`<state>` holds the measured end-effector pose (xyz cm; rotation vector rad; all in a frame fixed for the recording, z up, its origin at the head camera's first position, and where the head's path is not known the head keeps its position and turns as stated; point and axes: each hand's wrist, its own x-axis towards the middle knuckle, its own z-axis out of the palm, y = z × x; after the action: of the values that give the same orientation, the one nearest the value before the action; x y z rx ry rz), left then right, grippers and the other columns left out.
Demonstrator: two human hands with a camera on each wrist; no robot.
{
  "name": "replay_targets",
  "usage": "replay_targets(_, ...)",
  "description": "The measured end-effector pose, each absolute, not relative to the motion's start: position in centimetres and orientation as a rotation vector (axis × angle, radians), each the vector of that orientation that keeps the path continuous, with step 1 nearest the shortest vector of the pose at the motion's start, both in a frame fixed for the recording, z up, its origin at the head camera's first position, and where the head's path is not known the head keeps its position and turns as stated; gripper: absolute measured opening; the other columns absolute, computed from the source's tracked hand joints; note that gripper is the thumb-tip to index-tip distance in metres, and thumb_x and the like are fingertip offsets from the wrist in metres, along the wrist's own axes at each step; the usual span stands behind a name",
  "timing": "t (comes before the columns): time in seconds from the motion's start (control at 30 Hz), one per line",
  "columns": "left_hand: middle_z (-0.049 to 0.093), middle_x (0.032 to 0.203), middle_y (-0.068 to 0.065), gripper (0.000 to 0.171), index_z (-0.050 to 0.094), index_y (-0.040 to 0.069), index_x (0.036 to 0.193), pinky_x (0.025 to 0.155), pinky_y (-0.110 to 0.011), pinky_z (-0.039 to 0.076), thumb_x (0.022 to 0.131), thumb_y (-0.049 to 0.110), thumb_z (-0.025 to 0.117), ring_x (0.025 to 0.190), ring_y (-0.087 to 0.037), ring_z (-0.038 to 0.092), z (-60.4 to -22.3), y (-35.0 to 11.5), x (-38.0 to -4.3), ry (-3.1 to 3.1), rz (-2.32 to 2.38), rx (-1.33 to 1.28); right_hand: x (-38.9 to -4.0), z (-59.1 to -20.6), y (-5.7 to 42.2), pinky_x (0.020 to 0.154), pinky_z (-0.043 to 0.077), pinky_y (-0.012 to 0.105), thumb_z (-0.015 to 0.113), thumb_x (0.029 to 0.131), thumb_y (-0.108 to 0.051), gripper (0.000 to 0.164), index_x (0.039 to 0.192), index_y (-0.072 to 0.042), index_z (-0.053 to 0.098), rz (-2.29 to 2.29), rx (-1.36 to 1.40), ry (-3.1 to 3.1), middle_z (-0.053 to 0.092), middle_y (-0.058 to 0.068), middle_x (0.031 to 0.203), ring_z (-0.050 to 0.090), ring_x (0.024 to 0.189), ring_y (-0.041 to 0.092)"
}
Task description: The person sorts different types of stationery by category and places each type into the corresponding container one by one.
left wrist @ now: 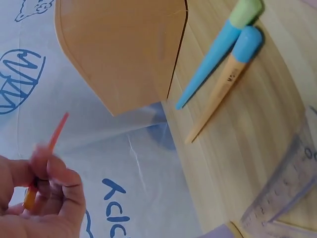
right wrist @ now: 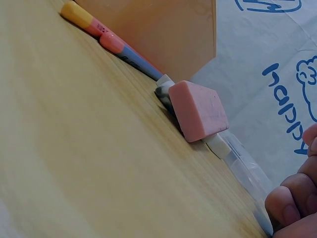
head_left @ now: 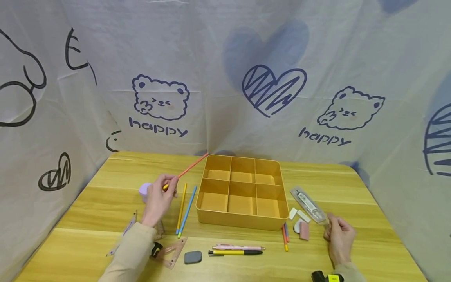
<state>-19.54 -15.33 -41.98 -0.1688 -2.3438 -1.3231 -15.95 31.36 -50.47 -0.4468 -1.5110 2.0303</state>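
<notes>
My left hand [head_left: 160, 197] is raised left of the orange-yellow box [head_left: 243, 221], pinching a red pencil [head_left: 192, 166] by its yellow-ended part. In the left wrist view the pencil [left wrist: 60, 130] points away between thumb and fingers. My right hand [head_left: 340, 237] is at the right of the table, fingers curled at the near end of a clear plastic case [head_left: 309, 203] and gripping it. The case holds something metallic. In the right wrist view its far part shows behind a pink eraser [right wrist: 198, 111]. The six-compartment box has nothing inside.
Between left hand and box lie a yellow pencil [head_left: 181, 207] and a blue pencil [head_left: 187, 211]. In front are a set square [head_left: 172, 254], a grey eraser [head_left: 193, 257], a pink pen [head_left: 237, 247] and a yellow pen [head_left: 236, 253]. A purple round item [head_left: 143, 190] stands left.
</notes>
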Motion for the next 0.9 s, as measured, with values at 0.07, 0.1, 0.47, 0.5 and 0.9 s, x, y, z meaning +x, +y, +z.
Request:
replay_targets(0.07,0.070,0.075,-0.015,0.020,0.065,-0.005,0.101,0.051,-0.019,0.056,0.097,0.013,0.057,0.062,-0.023,0.067,-41.9,-15.2,-19.7,-2.301,-1.388,-0.150,-15.9,-50.4,31.3,0.041,0.010,0.035,0.054,0.092,0.005,0.044,0.052,0.005,0.038,2.030,-0.455,-1.517,0.033,-0.004,0.041,0.028,0.033,0.003)
replay_targets(0.1,0.072,0.079,-0.016,0.021,0.066,-0.006,0.102,0.057,-0.021,0.058,0.096,0.012,0.058,0.069,-0.026,0.069,-41.8,-15.1,-19.8,-2.282,-1.417,-0.144,-15.9,-50.4,31.3,0.041,0.010,0.035,0.055,0.093,0.005,0.043,0.052,0.004,0.038,2.027,-0.462,-1.522,0.034,-0.004,0.041,0.028,0.033,0.003)
replay_targets(0.47,0.073,0.089,-0.020,0.016,0.074,-0.005,0.100,0.063,-0.043,0.060,0.086,0.002,0.068,0.076,-0.027,0.070,-41.4,-13.7,-21.2,-2.309,-1.369,-0.224,-15.9,-50.5,31.4,0.038,0.013,0.034,0.057,0.091,0.004,0.040,0.055,0.009,0.042,2.015,-0.497,-1.524,0.038,0.000,0.043,0.030,0.032,0.005)
replay_targets(0.5,0.073,0.089,-0.020,0.016,0.074,-0.005,0.100,0.061,-0.042,0.059,0.087,0.002,0.068,0.075,-0.027,0.070,-41.3,-13.4,-21.4,-2.331,-1.343,-0.239,-15.9,-50.5,31.4,0.038,0.013,0.033,0.057,0.091,0.004,0.040,0.055,0.009,0.043,2.013,-0.498,-1.525,0.038,0.000,0.043,0.030,0.032,0.004)
replay_targets(0.9,0.072,0.086,-0.020,0.019,0.072,-0.006,0.105,0.041,-0.025,0.037,0.089,-0.002,0.063,0.049,-0.014,0.046,-41.0,-11.0,-23.1,-2.494,-1.104,-0.410,-16.0,-50.5,31.4,0.037,0.014,0.032,0.057,0.092,0.002,0.037,0.057,0.009,0.047,2.002,-0.514,-1.566,0.039,-0.002,0.043,0.031,0.033,0.003)
